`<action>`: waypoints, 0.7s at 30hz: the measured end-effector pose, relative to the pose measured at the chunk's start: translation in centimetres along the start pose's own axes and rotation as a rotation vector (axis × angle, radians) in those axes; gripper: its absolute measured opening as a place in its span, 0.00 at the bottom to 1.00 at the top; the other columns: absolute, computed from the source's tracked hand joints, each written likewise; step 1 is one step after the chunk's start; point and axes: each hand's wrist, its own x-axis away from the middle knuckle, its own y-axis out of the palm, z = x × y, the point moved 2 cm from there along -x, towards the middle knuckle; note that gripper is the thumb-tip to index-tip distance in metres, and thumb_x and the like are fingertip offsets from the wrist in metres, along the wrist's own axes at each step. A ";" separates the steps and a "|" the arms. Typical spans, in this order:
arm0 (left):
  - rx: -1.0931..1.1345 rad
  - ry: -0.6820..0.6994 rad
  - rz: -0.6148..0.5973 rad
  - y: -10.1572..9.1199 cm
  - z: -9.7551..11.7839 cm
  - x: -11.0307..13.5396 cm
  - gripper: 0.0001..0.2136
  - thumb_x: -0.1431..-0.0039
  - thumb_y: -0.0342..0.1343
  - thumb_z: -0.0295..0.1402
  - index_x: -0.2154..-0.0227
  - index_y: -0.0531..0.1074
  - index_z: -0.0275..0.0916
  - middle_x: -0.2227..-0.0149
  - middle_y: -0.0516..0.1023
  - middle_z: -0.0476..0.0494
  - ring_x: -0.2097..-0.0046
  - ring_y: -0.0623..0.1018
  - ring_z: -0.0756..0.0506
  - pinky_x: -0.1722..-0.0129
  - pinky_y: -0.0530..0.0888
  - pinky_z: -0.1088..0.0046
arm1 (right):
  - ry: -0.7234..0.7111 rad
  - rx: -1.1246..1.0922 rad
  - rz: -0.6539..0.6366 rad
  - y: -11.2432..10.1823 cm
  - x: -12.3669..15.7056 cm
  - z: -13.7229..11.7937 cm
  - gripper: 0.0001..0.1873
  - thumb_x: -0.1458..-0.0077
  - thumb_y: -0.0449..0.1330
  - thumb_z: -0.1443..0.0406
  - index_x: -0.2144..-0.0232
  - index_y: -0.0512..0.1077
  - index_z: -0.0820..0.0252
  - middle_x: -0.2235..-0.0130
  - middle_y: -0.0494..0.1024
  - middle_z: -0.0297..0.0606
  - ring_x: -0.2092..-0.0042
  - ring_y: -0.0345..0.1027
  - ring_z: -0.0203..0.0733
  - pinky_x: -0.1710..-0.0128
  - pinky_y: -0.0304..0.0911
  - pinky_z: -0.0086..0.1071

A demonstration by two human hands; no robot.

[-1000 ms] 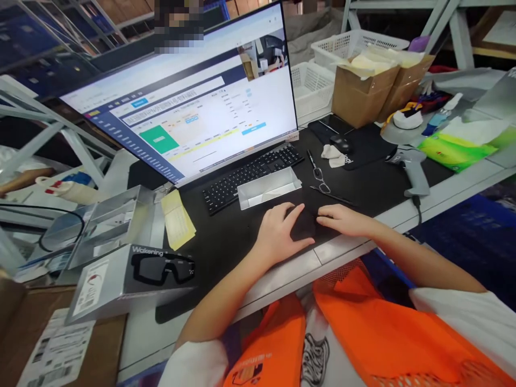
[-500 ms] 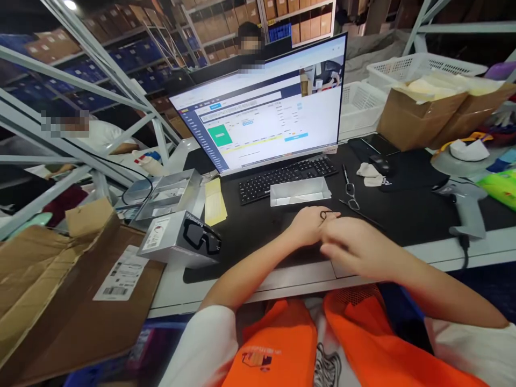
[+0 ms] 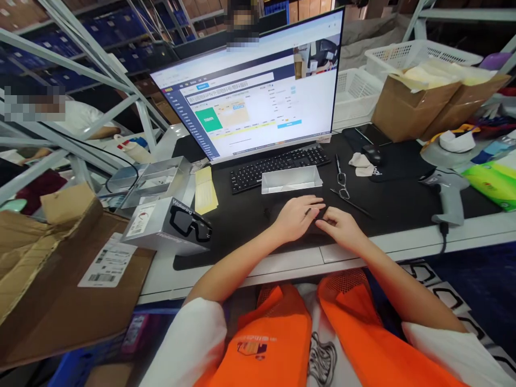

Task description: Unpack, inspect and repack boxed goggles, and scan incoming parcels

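Observation:
Over the black mat (image 3: 237, 236), my left hand (image 3: 296, 217) has its fingers drawn together, with a small dark thing (image 3: 308, 212) at thumb and forefinger. My right hand (image 3: 342, 228) is close beside it, thumb and fingers curled inward. Anything between the two hands is dark against the mat and I cannot make it out. Just beyond them lies an open silver box tray (image 3: 292, 180). A silver box printed with dark glasses (image 3: 189, 224) and "Wakening" stands to the left.
Behind the tray are a keyboard (image 3: 278, 167) and a monitor (image 3: 258, 102). Scissors (image 3: 342, 185) and a grey barcode scanner (image 3: 447, 196) lie to the right. A brown carton (image 3: 80, 317) is at the left, yellow slips (image 3: 205, 191) near it. Other people are beyond the desk.
My right hand has lowered from over my left hand to its side. The thin dark loop seen by my left fingers now shows only as a small dark bit. The view has shifted slightly.

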 end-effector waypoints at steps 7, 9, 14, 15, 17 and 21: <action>0.200 -0.084 0.798 -3.4 -0.2 4.0 0.24 0.23 0.38 0.43 0.48 0.80 0.43 0.39 0.77 0.40 0.32 0.69 0.40 0.31 0.62 0.52 | -0.100 0.010 -0.035 -3.3 0.0 -1.7 0.18 0.34 0.59 0.56 0.75 0.69 0.58 0.73 0.63 0.32 0.70 0.61 0.37 0.69 0.55 0.32; 0.205 -0.019 0.825 -3.3 0.4 3.9 0.24 0.23 0.37 0.44 0.49 0.80 0.43 0.42 0.79 0.41 0.35 0.72 0.41 0.32 0.65 0.53 | -0.205 0.157 -0.055 -2.6 -0.1 -2.9 0.14 0.34 0.60 0.58 0.71 0.73 0.59 0.71 0.66 0.34 0.68 0.62 0.38 0.67 0.54 0.32; 0.004 -0.065 0.806 -3.9 -2.3 5.7 0.25 0.25 0.40 0.47 0.52 0.81 0.41 0.45 0.80 0.38 0.36 0.71 0.39 0.33 0.64 0.52 | -0.409 0.261 -0.027 -1.9 0.4 -3.7 0.23 0.30 0.56 0.60 0.79 0.64 0.59 0.76 0.64 0.33 0.71 0.59 0.36 0.69 0.51 0.32; -0.020 -0.124 0.763 -4.0 -3.4 6.3 0.25 0.25 0.41 0.49 0.54 0.82 0.41 0.45 0.80 0.38 0.36 0.72 0.38 0.33 0.64 0.52 | -0.424 0.261 -0.025 -1.8 0.6 -3.6 0.24 0.30 0.55 0.60 0.80 0.63 0.59 0.76 0.64 0.33 0.72 0.59 0.36 0.70 0.50 0.32; 0.003 -0.239 0.670 -3.9 -5.3 7.3 0.25 0.27 0.43 0.50 0.54 0.81 0.40 0.45 0.79 0.36 0.38 0.74 0.38 0.35 0.67 0.52 | -0.433 0.279 -0.020 -1.4 0.6 -3.5 0.25 0.30 0.55 0.60 0.80 0.63 0.59 0.77 0.65 0.33 0.73 0.59 0.36 0.70 0.50 0.32; 0.139 -0.204 0.585 -3.1 -5.8 8.0 0.23 0.29 0.48 0.51 0.56 0.81 0.40 0.41 0.74 0.35 0.40 0.75 0.38 0.39 0.72 0.54 | -0.377 0.348 -0.110 0.7 -0.4 -4.7 0.21 0.31 0.57 0.59 0.77 0.70 0.60 0.73 0.73 0.37 0.70 0.66 0.38 0.69 0.52 0.33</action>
